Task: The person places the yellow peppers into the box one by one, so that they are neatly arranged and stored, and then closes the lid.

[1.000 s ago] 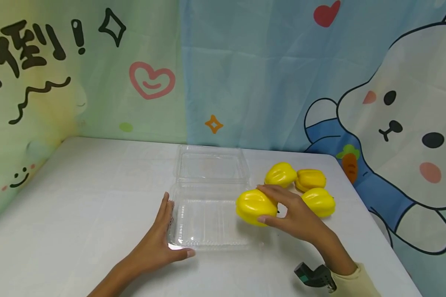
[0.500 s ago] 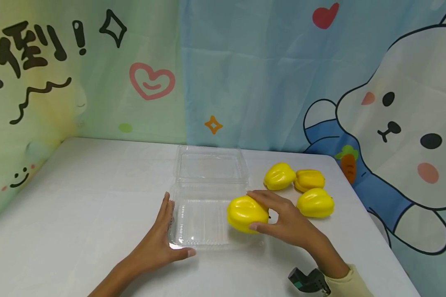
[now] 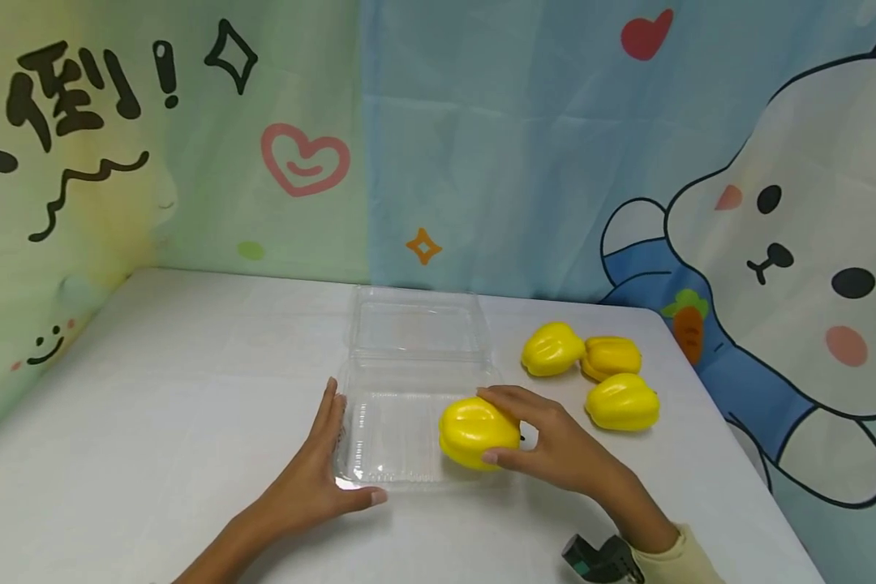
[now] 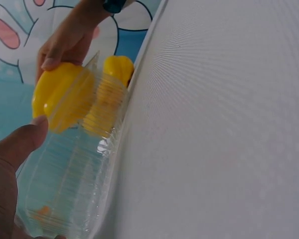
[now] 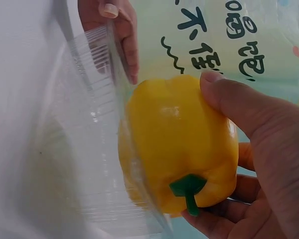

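Note:
A clear plastic clamshell box [image 3: 390, 438] lies open on the table, its lid [image 3: 419, 324] folded back toward the wall. My right hand [image 3: 555, 442] grips a yellow bell pepper [image 3: 474, 434] over the right part of the box's base; whether the pepper touches the floor of the box I cannot tell. In the right wrist view its green stem [image 5: 188, 188] faces my palm. Against the box's left side rests my left hand [image 3: 314, 470], fingers straight and thumb spread along the front edge. The left thumb [image 4: 27, 142] also shows in the left wrist view.
Right of the box, three more yellow bell peppers sit close together: one at the back left [image 3: 552, 349], one at the back right [image 3: 611, 357] and one in front [image 3: 623, 401]. A printed cloth [image 3: 482, 162] hangs behind the white table [image 3: 190, 389].
My right hand has carried the yellow bell pepper left and toward me, from the box's right edge to over its base. The left hand stays at the box's side.

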A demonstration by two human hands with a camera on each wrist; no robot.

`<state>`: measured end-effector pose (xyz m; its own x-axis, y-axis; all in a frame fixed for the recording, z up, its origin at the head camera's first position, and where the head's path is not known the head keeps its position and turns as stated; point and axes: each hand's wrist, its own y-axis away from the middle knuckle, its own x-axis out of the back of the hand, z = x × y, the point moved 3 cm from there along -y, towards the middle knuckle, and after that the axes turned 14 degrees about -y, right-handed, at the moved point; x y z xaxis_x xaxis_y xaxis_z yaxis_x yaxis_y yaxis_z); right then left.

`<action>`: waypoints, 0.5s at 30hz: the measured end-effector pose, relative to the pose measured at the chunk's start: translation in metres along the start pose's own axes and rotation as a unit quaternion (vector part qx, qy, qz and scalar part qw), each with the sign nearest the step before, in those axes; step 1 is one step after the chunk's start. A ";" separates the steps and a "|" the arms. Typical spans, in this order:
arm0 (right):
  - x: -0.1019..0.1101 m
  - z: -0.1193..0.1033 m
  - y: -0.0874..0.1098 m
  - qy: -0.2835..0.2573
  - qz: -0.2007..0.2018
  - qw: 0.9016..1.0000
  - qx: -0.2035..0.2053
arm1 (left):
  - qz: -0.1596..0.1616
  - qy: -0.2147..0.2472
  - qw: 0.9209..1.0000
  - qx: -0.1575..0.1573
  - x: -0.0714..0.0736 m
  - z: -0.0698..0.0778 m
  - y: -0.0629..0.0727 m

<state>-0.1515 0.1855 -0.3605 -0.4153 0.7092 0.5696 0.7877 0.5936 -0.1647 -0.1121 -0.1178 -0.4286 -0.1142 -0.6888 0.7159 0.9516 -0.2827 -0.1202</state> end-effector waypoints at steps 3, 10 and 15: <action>0.000 0.001 0.000 -0.001 -0.006 1.000 -0.003 | 0.000 0.001 1.000 -0.002 -0.001 0.001 -0.001; -0.001 0.006 0.002 -0.006 -0.013 1.000 -0.011 | 0.003 0.002 1.000 -0.009 -0.001 0.002 -0.002; -0.006 0.009 0.000 -0.010 -0.032 0.999 -0.009 | 0.003 0.007 1.000 -0.010 -0.001 0.001 -0.002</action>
<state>-0.1533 0.1847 -0.3715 -0.4741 0.6779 0.5618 0.7677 0.6308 -0.1133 -0.1134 -0.1159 -0.4283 -0.1126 -0.6991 0.7061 0.9465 -0.2917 -0.1380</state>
